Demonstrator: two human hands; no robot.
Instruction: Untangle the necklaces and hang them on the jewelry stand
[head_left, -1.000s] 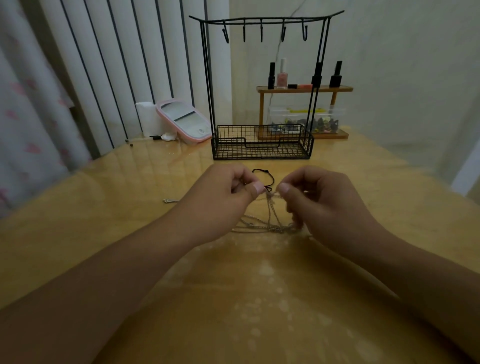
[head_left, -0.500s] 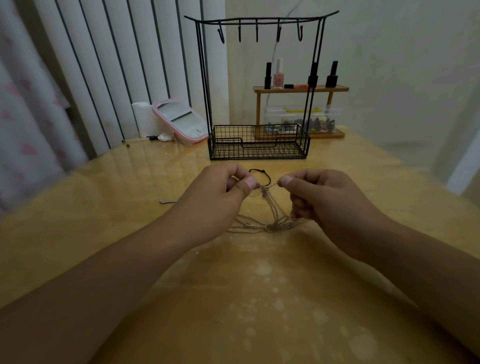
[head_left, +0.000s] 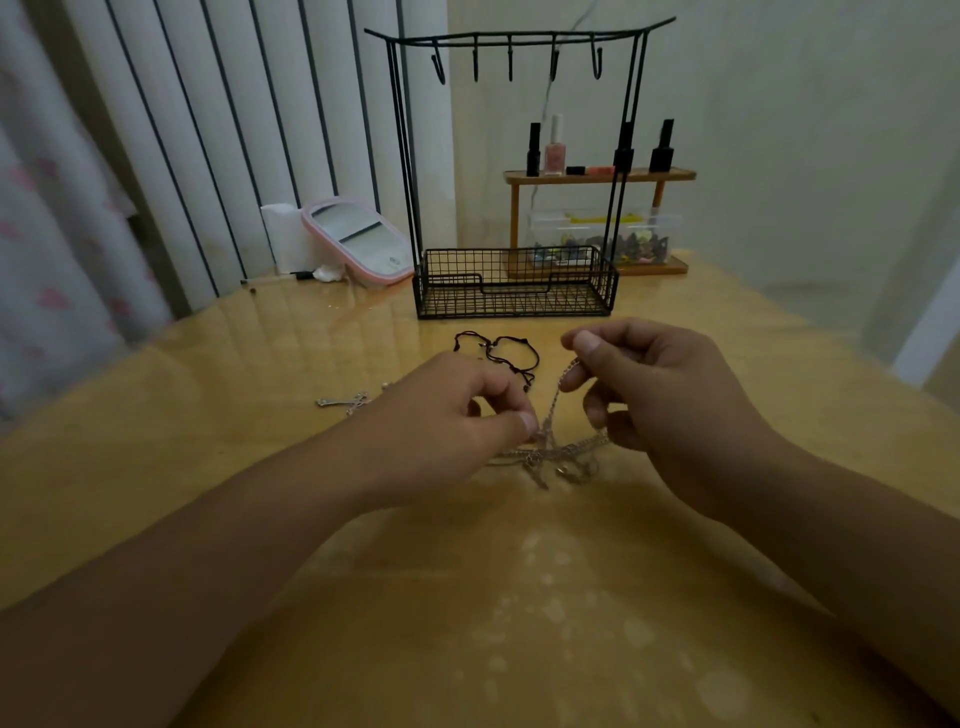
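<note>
Near the middle of the wooden desk (head_left: 208, 467) lies a tangle of silver chain necklaces (head_left: 558, 457), and both hands work it. The left hand (head_left: 452, 421) pinches a strand low down at the knot between thumb and forefinger, the other fingers curled under. The right hand (head_left: 649, 395) grips a chain strand, which runs taut and slanting from its raised fingers down into the tangle on the desk. Just behind the hands, towards the far edge, a dark cord necklace (head_left: 498, 353) lies in loose loops, apart from the silver tangle. To the left of the left hand a small silver cross pendant (head_left: 345, 401) lies flat on the desk. Farther back stands the black wire jewelry stand (head_left: 514, 280), its basket base on the desk and its five hooks along the top bar bare. Behind it, at the far edge, a small wooden shelf (head_left: 597, 175) carries nail polish bottles, with a clear box of small items (head_left: 602, 239) beneath. At the far left corner a pink-framed mirror (head_left: 358, 239) leans by a white block (head_left: 280, 239).
</note>
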